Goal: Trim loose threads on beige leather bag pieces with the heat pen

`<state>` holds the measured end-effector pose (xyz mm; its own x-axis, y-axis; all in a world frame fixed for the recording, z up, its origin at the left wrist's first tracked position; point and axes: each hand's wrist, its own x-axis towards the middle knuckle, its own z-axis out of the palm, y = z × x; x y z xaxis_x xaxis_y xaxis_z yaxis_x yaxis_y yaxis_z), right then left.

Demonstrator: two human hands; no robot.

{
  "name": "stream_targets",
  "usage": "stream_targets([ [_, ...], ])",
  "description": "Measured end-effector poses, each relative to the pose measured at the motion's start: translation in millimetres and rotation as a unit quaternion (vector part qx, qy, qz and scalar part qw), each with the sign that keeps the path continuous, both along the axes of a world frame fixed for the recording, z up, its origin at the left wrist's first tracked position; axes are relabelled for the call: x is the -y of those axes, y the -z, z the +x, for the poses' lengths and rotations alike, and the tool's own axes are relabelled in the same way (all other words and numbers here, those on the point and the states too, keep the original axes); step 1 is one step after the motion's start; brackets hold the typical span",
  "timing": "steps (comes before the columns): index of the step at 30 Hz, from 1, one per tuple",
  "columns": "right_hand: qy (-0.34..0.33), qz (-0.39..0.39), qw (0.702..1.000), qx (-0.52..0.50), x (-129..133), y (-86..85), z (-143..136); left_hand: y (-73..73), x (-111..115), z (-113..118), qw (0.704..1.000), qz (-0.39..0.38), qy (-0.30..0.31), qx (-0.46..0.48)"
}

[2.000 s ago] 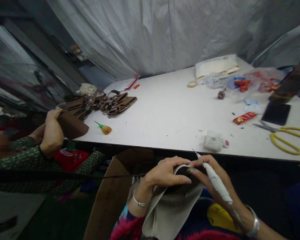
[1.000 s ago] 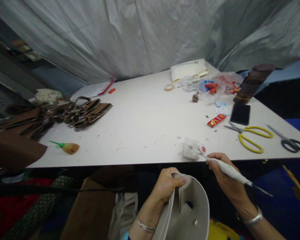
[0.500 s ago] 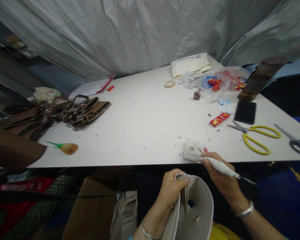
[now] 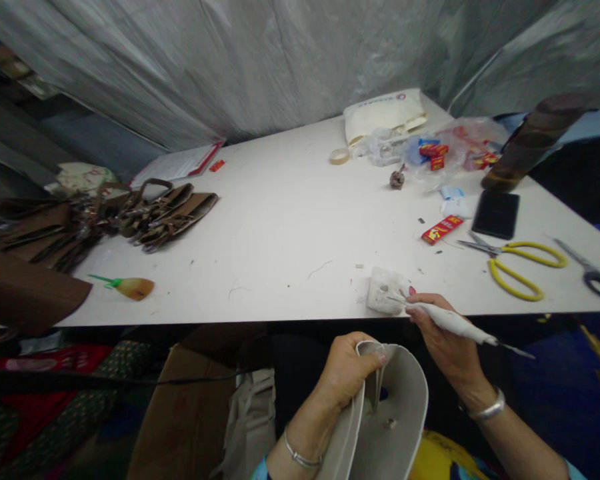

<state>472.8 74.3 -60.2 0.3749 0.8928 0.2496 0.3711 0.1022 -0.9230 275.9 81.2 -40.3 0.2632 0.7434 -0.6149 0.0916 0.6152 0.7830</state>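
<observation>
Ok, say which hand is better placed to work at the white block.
Right, probably: the right hand holds the pointed tool, its tip at the white block. The left hand is farther off and occupied, gripping the pale piece by its rim.

Pale grey pouch [image 4: 395, 443], white tool [image 4: 453, 323]

Bright tabletop [image 4: 280, 233]; dim, blurry edges

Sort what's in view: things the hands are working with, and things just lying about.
In use:
beige piece, gripped by the left hand
white-wrapped tool, in the right hand
whitish block, at the tool's tip

Apparently just lying about:
yellow-handled scissors
black-handled scissors
phone-like slab
red box
tape roll
green-nozzled bottle
</observation>
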Motion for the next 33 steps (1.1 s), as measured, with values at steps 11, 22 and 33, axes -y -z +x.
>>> stream_targets([
  [11,-0.156,-0.120,0.962,-0.189,16.0,0.9,2.2,2.1,5.3,4.4,0.998,0.023,0.054,-0.016],
  [22,-0.209,-0.148,0.957,-0.137,13.9,2.6,6.8,6.0,10.8,8.3,0.999,0.003,0.046,0.011],
  [33,-0.305,-0.163,0.934,-0.091,-1.3,-5.7,-0.7,9.1,12.3,10.4,0.998,-0.026,0.022,0.046],
])
